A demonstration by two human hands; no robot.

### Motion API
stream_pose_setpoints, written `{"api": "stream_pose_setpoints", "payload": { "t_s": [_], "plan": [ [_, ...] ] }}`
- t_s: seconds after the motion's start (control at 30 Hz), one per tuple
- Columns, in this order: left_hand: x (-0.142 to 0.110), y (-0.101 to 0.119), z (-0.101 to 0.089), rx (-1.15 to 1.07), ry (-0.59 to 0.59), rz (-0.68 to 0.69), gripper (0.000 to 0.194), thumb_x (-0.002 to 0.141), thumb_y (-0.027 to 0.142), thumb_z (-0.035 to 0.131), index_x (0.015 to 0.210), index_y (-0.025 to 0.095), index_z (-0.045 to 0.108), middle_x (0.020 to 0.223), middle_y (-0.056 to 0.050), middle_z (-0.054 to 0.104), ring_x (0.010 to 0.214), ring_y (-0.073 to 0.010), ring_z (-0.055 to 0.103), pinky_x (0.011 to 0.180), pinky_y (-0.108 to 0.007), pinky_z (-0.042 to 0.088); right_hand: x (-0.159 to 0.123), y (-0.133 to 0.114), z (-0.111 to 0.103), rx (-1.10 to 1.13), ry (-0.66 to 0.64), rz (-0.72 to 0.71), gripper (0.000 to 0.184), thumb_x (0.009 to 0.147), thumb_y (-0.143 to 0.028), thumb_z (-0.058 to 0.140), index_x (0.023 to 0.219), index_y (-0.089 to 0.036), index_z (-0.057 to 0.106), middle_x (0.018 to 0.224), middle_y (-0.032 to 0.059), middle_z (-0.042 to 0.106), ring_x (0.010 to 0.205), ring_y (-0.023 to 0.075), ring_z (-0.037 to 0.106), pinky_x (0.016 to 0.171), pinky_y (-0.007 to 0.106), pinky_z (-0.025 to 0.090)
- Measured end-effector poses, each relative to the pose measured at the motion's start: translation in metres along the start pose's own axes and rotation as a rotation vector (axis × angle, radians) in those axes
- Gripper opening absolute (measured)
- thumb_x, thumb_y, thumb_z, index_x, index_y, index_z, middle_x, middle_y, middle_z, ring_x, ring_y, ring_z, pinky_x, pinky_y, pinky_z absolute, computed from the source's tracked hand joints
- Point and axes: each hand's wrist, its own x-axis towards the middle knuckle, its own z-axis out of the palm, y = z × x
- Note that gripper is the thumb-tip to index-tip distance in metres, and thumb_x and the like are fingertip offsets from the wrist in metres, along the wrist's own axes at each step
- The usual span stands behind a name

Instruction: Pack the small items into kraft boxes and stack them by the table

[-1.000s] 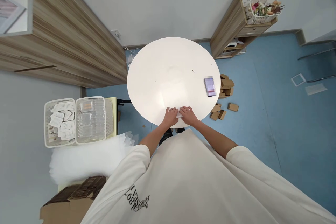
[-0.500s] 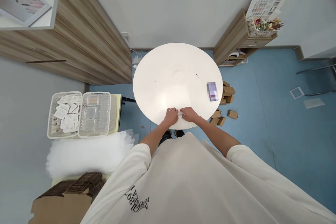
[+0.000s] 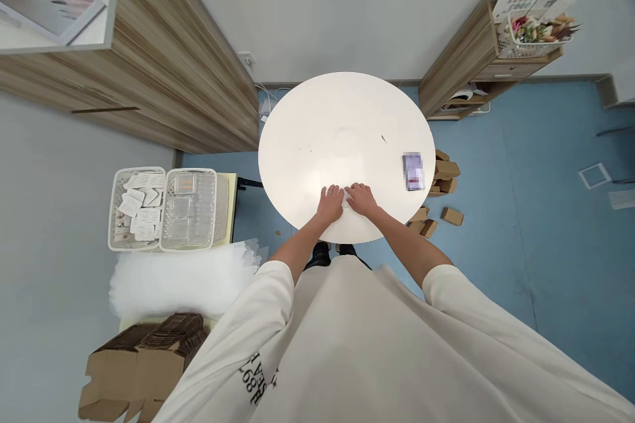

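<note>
Floor [image 3: 501, 264], blue, under everything. Tall wood-grain cabinet [image 3: 188, 59] against the wall on the person's left; low wooden cabinet [image 3: 454, 56] beyond the table at right. Round white table [image 3: 297, 122] directly in front of the person, with a few small dark marks on its top. Side table [image 3: 231, 208], pale yellow, well apart at left, carries a white bundle of thin sheets [image 3: 178, 281], with folded brown cardboard [image 3: 133, 370] nearer the person. Two white baskets stand side by side beyond the bundle: the left basket [image 3: 114, 211] holds white cards, the right basket [image 3: 216, 211] clear plastic cases. Flower basket [image 3: 533, 51] sits on the low cabinet. Small brown cartons [image 3: 446, 170] lie on the floor by the round table's right edge. Left hand [image 3: 331, 203] palm down at the tabletop's near side, fingers extended and slightly apart; right hand [image 3: 361, 198] just beside it, fingers bent. Whether either clamps anything cannot be told. Purple packet [image 3: 413, 172], blurred, rests on the tabletop near its right edge. Pale piece [image 3: 346, 203], small and faint against the white, lies between the hands; its outline is unclear.
</note>
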Motion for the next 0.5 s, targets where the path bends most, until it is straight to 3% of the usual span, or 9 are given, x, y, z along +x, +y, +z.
{"api": "stream_pose_setpoints", "payload": {
  "t_s": [0.23, 0.4, 0.5],
  "plan": [
    [0.004, 0.002, 0.019, 0.017, -0.119, -0.04, 0.084, 0.082, 0.03, 0.068, 0.156, 0.016, 0.03, 0.161, -0.021, 0.03, 0.15, -0.0393, 0.026, 0.121, -0.061, 0.018, -0.014, 0.008, 0.012, -0.009, -0.02, 0.03, 0.059, 0.094, -0.038, 0.053, 0.149, -0.019, 0.044, 0.156, 0.0163, 0.042, 0.143, 0.0347, 0.033, 0.116, 0.052, 0.022],
    [0.002, 0.003, 0.021, 0.014, -0.077, -0.064, 0.077, 0.084, 0.019, 0.062, 0.155, 0.021, 0.033, 0.16, -0.018, 0.034, 0.15, -0.0365, 0.028, 0.121, -0.058, 0.018, -0.032, 0.014, 0.015, -0.013, -0.029, 0.046, 0.069, 0.091, -0.042, 0.056, 0.153, -0.018, 0.037, 0.159, 0.0169, 0.036, 0.148, 0.0347, 0.027, 0.119, 0.053, 0.016],
    [0.001, 0.002, 0.019, -0.01, -0.054, -0.062, 0.075, 0.084, 0.018, 0.06, 0.154, 0.022, 0.035, 0.16, -0.017, 0.035, 0.15, -0.0366, 0.028, 0.121, -0.059, 0.018, -0.039, 0.015, 0.018, 0.036, 0.028, 0.12, 0.072, 0.091, -0.047, 0.056, 0.154, -0.019, 0.034, 0.16, 0.0176, 0.033, 0.147, 0.0353, 0.026, 0.118, 0.053, 0.018]
  ]
}}
